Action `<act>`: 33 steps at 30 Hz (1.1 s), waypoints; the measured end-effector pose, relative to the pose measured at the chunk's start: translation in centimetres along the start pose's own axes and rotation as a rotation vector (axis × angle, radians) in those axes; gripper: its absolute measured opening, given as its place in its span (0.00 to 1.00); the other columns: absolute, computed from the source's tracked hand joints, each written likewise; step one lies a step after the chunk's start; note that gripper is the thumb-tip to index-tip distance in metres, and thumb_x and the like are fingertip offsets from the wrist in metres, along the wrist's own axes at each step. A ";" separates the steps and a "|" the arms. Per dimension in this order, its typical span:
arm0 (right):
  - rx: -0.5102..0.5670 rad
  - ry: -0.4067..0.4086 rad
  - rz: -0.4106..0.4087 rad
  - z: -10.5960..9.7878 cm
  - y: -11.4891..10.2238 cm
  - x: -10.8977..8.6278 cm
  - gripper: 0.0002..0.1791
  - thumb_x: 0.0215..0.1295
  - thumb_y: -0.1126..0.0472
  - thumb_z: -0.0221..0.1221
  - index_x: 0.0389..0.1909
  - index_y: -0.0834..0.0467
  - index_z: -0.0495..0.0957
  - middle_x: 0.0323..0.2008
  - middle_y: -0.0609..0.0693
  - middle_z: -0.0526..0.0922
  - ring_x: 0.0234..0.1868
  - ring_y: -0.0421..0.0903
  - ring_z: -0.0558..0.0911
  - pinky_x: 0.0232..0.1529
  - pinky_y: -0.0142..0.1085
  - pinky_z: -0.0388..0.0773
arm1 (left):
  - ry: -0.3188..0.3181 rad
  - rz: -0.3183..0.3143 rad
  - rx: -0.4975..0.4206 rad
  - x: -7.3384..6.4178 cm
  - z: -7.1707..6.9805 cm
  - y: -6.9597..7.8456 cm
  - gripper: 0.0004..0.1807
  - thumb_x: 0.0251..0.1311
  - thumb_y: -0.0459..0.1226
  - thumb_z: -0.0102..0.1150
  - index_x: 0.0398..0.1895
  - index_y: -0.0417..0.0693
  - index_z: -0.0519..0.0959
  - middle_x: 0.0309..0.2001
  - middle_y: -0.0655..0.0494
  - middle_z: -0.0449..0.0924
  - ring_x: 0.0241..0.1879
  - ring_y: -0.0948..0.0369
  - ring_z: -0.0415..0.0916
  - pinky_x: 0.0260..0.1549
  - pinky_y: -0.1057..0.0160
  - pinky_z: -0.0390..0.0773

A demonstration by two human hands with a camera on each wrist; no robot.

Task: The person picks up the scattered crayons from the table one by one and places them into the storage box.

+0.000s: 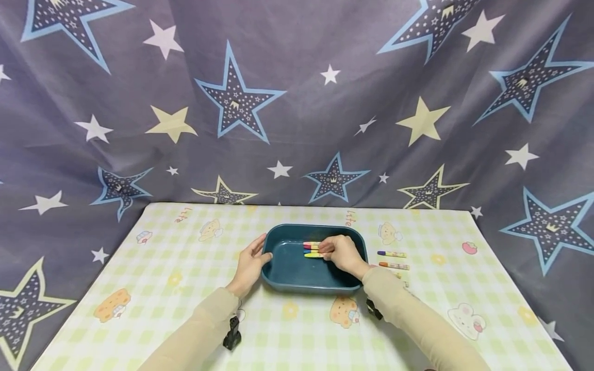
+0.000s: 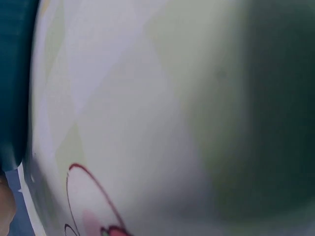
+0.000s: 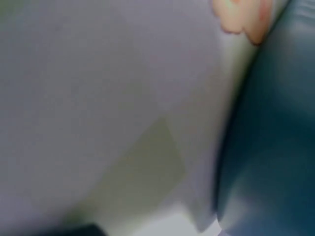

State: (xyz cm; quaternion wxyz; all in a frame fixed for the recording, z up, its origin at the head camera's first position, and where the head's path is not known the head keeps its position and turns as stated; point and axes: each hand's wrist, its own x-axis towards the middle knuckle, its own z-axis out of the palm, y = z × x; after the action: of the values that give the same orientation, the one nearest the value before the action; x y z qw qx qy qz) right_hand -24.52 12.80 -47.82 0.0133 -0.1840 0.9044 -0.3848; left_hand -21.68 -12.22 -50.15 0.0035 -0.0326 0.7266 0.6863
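Observation:
A dark teal plastic tray (image 1: 290,278) stands on the table, its wall also visible in the left wrist view (image 2: 15,83) and the right wrist view (image 3: 275,147). My left hand (image 1: 248,265) grips its left rim, thumb over the edge and fingers along the outside. Inside lie several crayons side by side, among them a blue crayon (image 1: 310,251) and a yellow crayon (image 1: 313,255). Reaching over the right side, my right hand (image 1: 342,252) has curled fingertips pinching the yellow crayon's right end. The fingers cover the right ends of the crayons.
To the right of the tray lie a purple crayon (image 1: 392,254) and an orange crayon (image 1: 394,266), with more crayons partly hidden by the right sleeve (image 1: 408,304). A checked cloth (image 1: 185,288) covers the table. Behind its far edge hangs a star-patterned curtain (image 1: 297,129).

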 end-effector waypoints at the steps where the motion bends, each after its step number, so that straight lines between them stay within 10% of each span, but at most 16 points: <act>1: -0.020 0.003 -0.017 0.0 0.0 0.0 0.13 0.46 0.74 0.64 0.35 0.60 0.83 0.32 0.51 0.86 0.34 0.44 0.84 0.36 0.34 0.82 | -0.004 0.003 -0.001 0.0 0.0 0.0 0.33 0.55 0.26 0.52 0.67 0.44 0.60 0.63 0.42 0.64 0.63 0.50 0.63 0.60 0.59 0.68; 22: -0.031 0.050 -0.005 0.2 -0.1 0.0 0.09 0.49 0.70 0.65 0.33 0.59 0.84 0.29 0.49 0.86 0.33 0.42 0.84 0.37 0.35 0.82 | -0.034 -0.039 -0.016 -1.4 0.2 2.5 0.33 0.55 0.24 0.51 0.67 0.38 0.58 0.65 0.38 0.61 0.64 0.48 0.60 0.62 0.57 0.64; 33: 0.351 0.059 0.076 -0.8 0.2 0.7 0.15 0.55 0.65 0.62 0.44 0.64 0.81 0.39 0.58 0.85 0.38 0.46 0.84 0.37 0.32 0.83 | -0.025 -0.031 -0.012 -0.1 -0.1 0.4 0.33 0.57 0.26 0.51 0.68 0.44 0.58 0.66 0.41 0.60 0.66 0.50 0.58 0.63 0.58 0.63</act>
State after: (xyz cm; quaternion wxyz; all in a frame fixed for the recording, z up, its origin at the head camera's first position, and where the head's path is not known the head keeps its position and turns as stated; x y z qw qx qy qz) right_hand -25.36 13.21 -47.34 0.0331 -0.1333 0.8295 -0.5414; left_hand -21.61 -12.32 -49.69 0.0231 -0.0354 0.7217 0.6909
